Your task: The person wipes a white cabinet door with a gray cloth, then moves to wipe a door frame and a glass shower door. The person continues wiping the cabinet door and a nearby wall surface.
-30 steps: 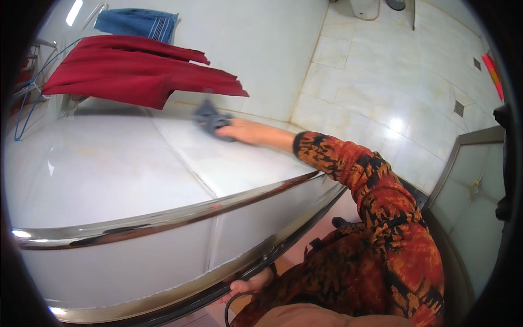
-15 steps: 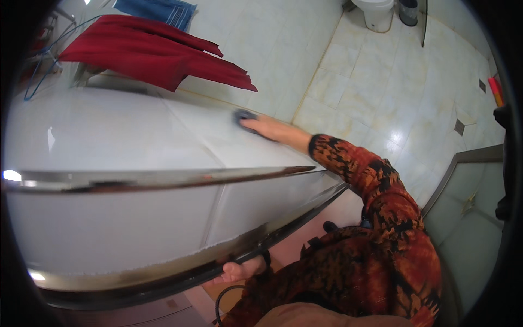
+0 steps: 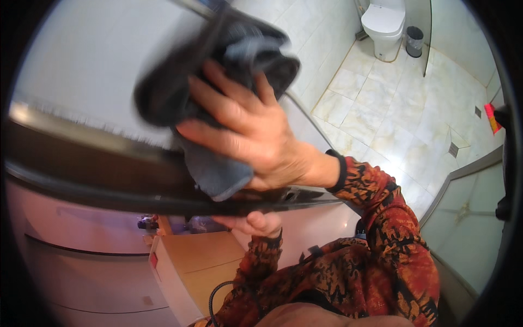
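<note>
A crumpled dark grey cloth [image 3: 218, 171] is bunched under my right hand [image 3: 253, 131], whose fingers are bent over it. Motion blurs part of the cloth. It lies against the dark frame [image 3: 98, 163] along the edge of a large white door-like panel [image 3: 98, 60]. On the near side of that frame, my left hand [image 3: 259, 222] has its thumb and fingers curled at the lower edge, partly hidden by the panel. That hand appears to hold the edge.
Below the panel stands a wooden-topped cabinet [image 3: 207, 259] with pale sides. Far off on the tiled floor [image 3: 376, 103] are a white toilet [image 3: 384, 24] and a dark bin [image 3: 414, 41]. A grey-framed glass door [image 3: 463, 218] stands at the right. A black cord [image 3: 212, 297] hangs near my left sleeve.
My right hand has come from the panel's far white face to its near dark frame, bringing the cloth closer. The panel looks tilted differently, and the red cloth is out of view.
</note>
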Action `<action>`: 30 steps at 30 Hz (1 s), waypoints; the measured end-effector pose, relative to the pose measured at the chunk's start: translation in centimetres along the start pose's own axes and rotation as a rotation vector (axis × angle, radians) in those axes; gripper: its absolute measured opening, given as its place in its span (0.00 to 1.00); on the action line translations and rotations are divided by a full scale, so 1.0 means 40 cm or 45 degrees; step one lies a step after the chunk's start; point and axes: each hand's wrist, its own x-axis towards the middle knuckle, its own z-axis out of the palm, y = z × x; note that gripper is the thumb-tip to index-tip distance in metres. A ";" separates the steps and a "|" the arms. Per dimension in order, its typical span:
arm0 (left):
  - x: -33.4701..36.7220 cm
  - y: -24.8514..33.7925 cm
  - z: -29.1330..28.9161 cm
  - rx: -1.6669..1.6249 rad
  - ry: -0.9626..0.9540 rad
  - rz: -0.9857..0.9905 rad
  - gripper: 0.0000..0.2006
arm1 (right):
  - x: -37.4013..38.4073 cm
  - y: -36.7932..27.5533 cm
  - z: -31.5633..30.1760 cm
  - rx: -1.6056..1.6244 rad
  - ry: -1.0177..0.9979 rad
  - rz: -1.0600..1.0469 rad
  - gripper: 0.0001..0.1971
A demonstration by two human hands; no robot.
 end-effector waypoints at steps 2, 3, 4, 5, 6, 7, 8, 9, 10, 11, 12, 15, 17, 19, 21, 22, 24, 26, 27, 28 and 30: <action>0.014 -0.039 0.010 0.068 0.004 0.291 0.34 | -0.083 -0.037 0.036 0.024 -0.071 0.060 0.23; 0.009 -0.049 0.013 0.055 0.007 0.365 0.34 | -0.126 -0.048 0.058 0.020 -0.021 0.118 0.23; 0.010 -0.068 0.015 -0.157 0.041 0.351 0.34 | -0.183 -0.068 0.060 0.018 0.008 0.227 0.24; -0.006 -0.071 0.010 -0.428 0.012 0.227 0.33 | -0.242 -0.098 0.051 0.010 -0.038 0.392 0.25; -0.015 -0.075 0.005 -0.541 0.024 0.187 0.30 | -0.292 -0.117 0.064 -0.049 0.123 0.426 0.27; -0.027 -0.081 -0.011 -0.588 -0.057 0.066 0.32 | -0.345 -0.124 0.057 -0.046 0.121 0.499 0.27; -0.035 -0.078 -0.027 -0.524 -0.118 0.034 0.31 | -0.385 -0.138 0.035 -0.060 0.060 0.569 0.28; -0.046 -0.078 -0.047 -0.461 -0.169 -0.056 0.30 | -0.417 -0.151 0.022 -0.034 0.057 0.636 0.27; -0.058 -0.072 -0.068 -0.454 -0.246 -0.049 0.29 | -0.436 -0.166 0.013 -0.073 0.020 0.687 0.28; -0.069 -0.068 -0.087 -0.447 -0.306 -0.105 0.27 | -0.444 -0.180 0.000 -0.117 -0.024 0.793 0.29; -0.089 -0.065 -0.103 -0.428 -0.380 -0.218 0.26 | -0.439 -0.188 -0.013 -0.173 -0.032 0.775 0.31; -0.171 -0.078 -0.180 -0.408 -0.564 -0.270 0.19 | -0.348 -0.198 -0.037 -0.245 -0.026 0.586 0.31; -0.262 -0.112 -0.262 -0.379 -0.684 -0.490 0.14 | -0.248 -0.180 -0.022 -0.269 0.007 0.440 0.27; -0.378 -0.149 -0.377 -0.384 -0.835 -0.765 0.14 | -0.142 -0.165 0.003 -0.400 0.038 0.234 0.26; -0.507 -0.168 -0.506 -0.290 -0.929 -1.074 0.13 | -0.055 -0.149 0.038 -0.480 -0.015 0.012 0.29; -0.569 -0.171 -0.573 -0.292 -0.939 -1.320 0.11 | -0.031 -0.147 0.052 -0.459 0.069 -0.096 0.29; -0.676 -0.165 -0.706 -0.166 -0.961 -1.486 0.11 | -0.020 -0.139 0.066 -0.588 0.045 -0.190 0.30; -0.766 -0.150 -0.817 -0.154 -0.802 -1.936 0.11 | -0.063 -0.136 0.068 -0.657 0.060 -0.175 0.31; -0.803 -0.125 -0.867 -0.181 -0.747 -2.014 0.11 | -0.096 -0.128 0.076 -0.608 0.132 -0.100 0.30; -0.839 -0.106 -0.906 -0.168 -0.707 -2.124 0.11 | -0.134 -0.127 0.064 -0.724 0.117 -0.129 0.30; -0.892 -0.083 -0.944 -0.196 -0.647 -2.292 0.11 | -0.220 -0.130 0.047 -0.895 0.069 -0.029 0.30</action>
